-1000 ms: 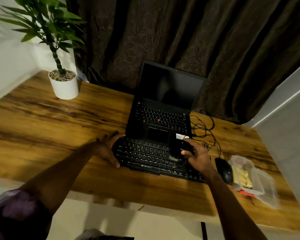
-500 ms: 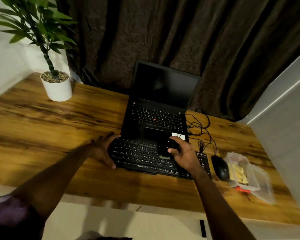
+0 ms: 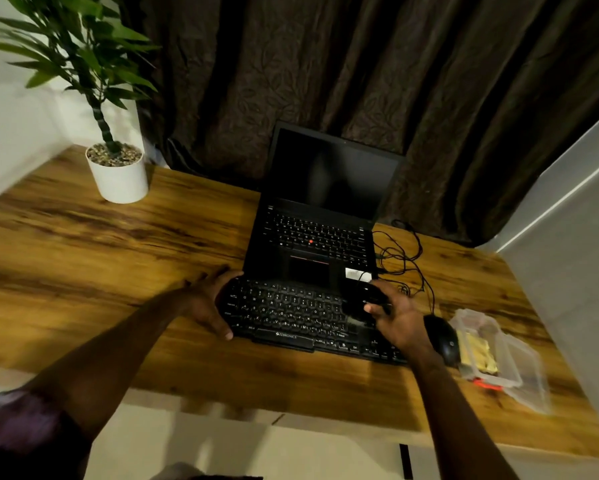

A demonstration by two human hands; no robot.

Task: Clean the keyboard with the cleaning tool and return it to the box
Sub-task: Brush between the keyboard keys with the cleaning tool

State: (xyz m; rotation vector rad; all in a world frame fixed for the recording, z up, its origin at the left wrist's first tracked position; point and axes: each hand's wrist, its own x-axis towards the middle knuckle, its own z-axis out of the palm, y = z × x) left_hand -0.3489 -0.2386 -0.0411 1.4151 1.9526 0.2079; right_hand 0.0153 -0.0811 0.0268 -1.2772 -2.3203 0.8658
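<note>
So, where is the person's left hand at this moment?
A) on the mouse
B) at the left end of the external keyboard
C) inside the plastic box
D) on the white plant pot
B: the left hand grips the left end of the keyboard, thumb at its near edge, while the right hand holds the black cleaning tool over the keys.
</note>
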